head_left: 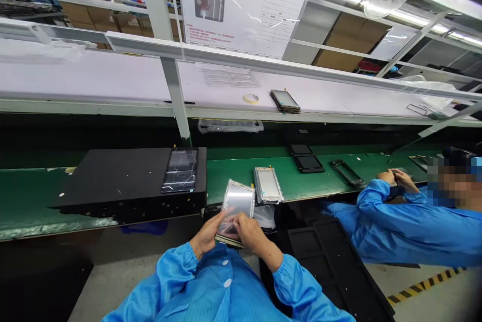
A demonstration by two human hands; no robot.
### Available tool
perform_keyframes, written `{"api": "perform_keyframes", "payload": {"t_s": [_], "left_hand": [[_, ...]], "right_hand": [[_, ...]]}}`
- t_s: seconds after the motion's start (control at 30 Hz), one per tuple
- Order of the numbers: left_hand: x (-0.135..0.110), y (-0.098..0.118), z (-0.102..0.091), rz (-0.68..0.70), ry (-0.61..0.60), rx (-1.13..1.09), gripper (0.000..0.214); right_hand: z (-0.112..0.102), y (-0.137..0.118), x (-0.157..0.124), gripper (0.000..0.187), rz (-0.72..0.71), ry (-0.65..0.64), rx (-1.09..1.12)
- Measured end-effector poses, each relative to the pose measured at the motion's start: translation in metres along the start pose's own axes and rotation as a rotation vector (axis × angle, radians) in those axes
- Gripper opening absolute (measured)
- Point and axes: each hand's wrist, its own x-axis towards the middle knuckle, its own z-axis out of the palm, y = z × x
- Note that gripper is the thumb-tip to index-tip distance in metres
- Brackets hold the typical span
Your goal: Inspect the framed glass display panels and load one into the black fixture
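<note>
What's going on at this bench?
The person's left hand holds a flat panel by its lower left side; the right hand is over its lower part. A stack of similar panels sits on the green bench, just right. A co-worker sits further right, hands at the bench edge.

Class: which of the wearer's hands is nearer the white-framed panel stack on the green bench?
Right. The right hand is over the held screen panel, below and left of the white-framed panel stack; the left hand is farther left, at the held screen panel's left edge.
</note>
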Motion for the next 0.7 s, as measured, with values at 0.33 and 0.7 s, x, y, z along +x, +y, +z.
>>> {"api": "perform_keyframes", "payload": {"t_s": [0.33,0.7], "left_hand": [[-0.064,-0.005,-0.040,-0.015,-0.143,0.345,0.068],[-0.078,0.011,-0.040,-0.010,-0.056,0.418,0.051]], "right_hand": [[-0.116,0.043,0.006,0.048,0.624,1.078,0.866],[-0.060,0.009,-0.012,0.065,0.617,0.479,0.917]]}}
